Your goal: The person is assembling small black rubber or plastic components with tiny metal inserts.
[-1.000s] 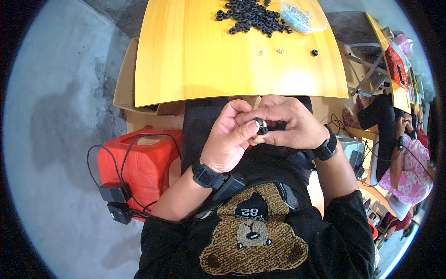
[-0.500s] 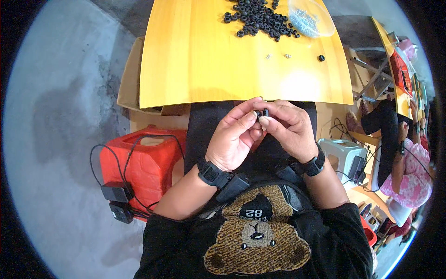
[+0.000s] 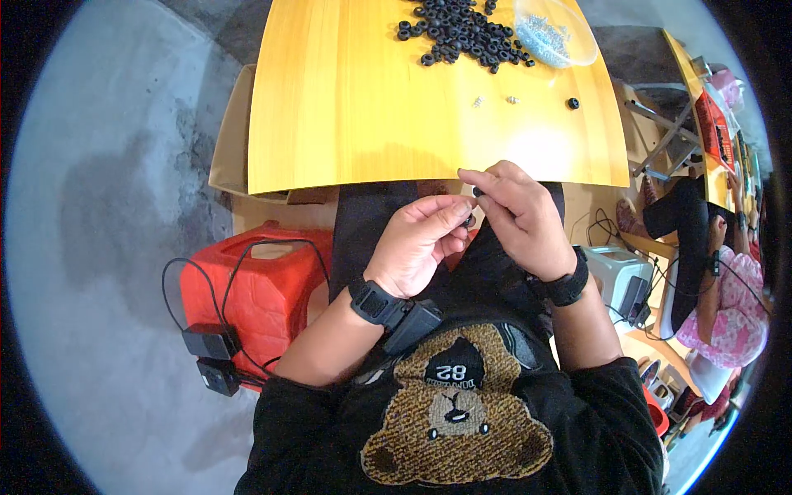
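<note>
Both hands, left (image 3: 417,244) and right (image 3: 518,216), pinch one small black ring (image 3: 470,221) together below the yellow table (image 3: 355,107).

floor: grey concrete (image 3: 99,206) | furniture: yellow wooden table (image 3: 371,107) | light: bright daylight

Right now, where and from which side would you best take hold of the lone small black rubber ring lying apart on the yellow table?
Pinch the lone small black rubber ring across its outer rim, from above: it seems to lie flat on the yellow table, with bare surface around it.

Bare yellow tabletop (image 3: 371,124) ahead of the hands; black rings (image 3: 462,29) and clear bowl (image 3: 554,33) at far edge.
</note>
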The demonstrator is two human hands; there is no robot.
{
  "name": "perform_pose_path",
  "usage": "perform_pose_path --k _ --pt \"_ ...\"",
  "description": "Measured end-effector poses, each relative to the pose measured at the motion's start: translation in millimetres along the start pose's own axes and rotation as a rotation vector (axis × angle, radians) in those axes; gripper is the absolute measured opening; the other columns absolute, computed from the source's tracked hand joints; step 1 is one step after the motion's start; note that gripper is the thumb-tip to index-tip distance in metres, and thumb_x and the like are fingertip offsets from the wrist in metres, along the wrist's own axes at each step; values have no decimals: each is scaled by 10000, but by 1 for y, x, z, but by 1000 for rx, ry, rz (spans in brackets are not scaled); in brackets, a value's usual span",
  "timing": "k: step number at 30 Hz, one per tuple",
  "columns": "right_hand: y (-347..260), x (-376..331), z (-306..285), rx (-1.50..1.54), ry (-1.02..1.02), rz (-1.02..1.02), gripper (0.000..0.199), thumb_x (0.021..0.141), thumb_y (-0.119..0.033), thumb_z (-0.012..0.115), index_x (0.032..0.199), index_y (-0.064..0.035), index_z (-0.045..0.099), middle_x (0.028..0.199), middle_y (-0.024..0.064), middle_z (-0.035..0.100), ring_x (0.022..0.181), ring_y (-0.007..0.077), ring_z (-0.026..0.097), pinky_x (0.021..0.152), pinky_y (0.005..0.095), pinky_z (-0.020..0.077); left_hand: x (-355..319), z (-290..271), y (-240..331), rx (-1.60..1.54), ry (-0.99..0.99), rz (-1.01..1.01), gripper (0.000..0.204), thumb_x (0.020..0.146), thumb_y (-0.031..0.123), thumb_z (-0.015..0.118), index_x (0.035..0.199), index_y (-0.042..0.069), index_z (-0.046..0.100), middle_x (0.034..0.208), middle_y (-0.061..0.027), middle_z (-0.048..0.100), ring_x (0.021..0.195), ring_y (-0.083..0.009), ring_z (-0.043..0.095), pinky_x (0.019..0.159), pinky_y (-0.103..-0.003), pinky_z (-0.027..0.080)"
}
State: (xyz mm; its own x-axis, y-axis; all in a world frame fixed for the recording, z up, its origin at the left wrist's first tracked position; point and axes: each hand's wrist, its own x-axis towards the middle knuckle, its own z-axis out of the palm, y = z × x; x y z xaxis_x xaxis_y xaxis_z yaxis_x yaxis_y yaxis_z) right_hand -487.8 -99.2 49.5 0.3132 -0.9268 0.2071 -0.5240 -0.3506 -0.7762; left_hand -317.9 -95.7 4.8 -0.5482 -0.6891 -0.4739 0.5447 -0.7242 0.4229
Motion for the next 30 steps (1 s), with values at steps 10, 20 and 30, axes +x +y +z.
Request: perform_pose_path --k 10,20,30 --pt "-11 -2 6 -183 -26 -73 395 705 53 558 1100 37 561 864 180 542 797 329 548 723 351 468 -3 3 -2 131 90 65 169 837 152 655 954 32 637 790 1 636 639 -42 550 560 -165 450" --pt "-10 -18 2 311 53 154 235 795 41 560 1025 36 611 870 112 586 704 175 585 628 267 475 -11 5 -3 236 40 177 172 825 149 665 948 32 640 779 9 626 651 -52 527 574 -184 401" --pt "-5 -24 3 717 20 447 155 851 -62 614 977 27 619 754 9 611 621 61 543 561 196 450 -16 7 -4 336 -20 188 201 828 190 660 941 25 644 796 4 633 676 -44 519 607 -192 396"
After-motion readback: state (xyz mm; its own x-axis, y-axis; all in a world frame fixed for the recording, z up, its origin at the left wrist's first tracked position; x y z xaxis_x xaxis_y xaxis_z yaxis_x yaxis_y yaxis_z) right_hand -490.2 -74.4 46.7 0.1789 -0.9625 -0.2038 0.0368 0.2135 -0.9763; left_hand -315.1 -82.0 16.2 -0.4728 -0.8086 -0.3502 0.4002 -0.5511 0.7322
